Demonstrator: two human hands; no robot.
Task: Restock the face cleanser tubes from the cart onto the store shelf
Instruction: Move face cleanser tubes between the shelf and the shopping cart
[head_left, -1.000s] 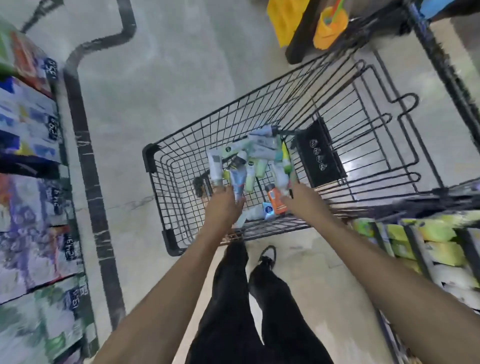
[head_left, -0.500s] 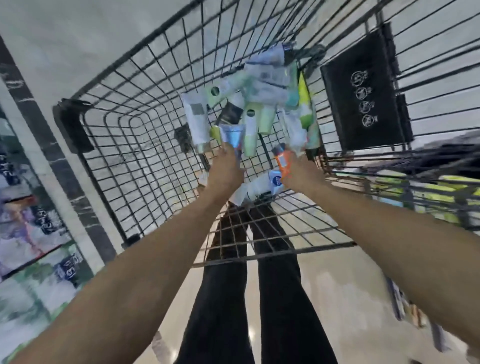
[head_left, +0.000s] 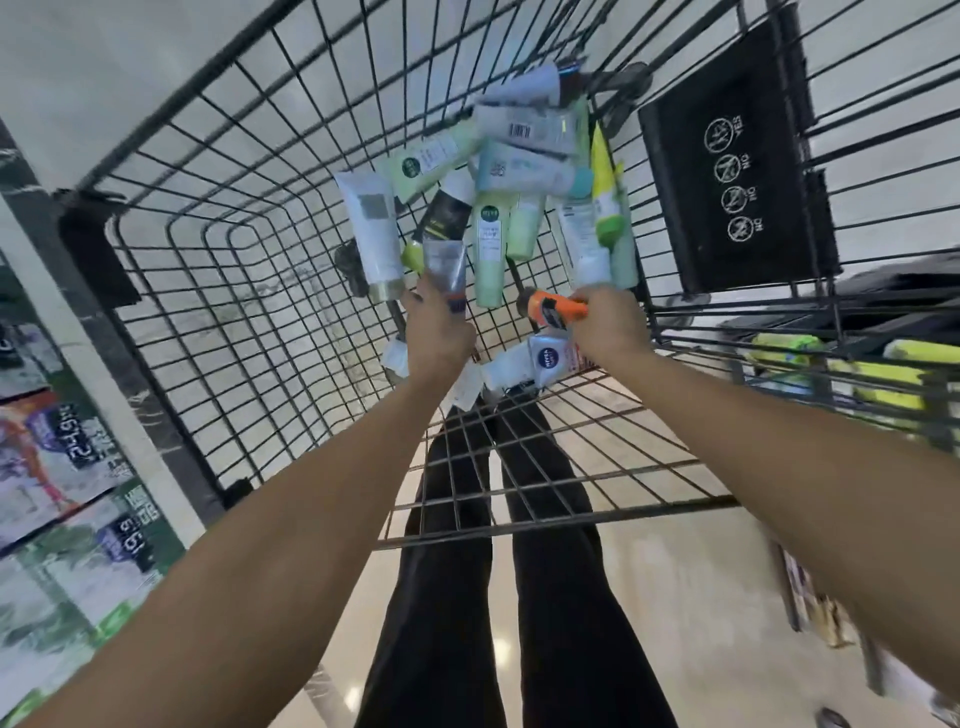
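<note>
left hand (head_left: 439, 335) seemingly gripping grey tube (head_left: 445, 265) | right hand (head_left: 609, 325) pinching orange tube (head_left: 555, 308) | we're reaching inside cart (head_left: 249, 291), left half open

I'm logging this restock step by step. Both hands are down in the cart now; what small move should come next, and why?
Probably lift both hands out of the cart: the left hand already grips a grey tube and the right hand pinches an orange tube, so each is loaded for the shelf.
</note>
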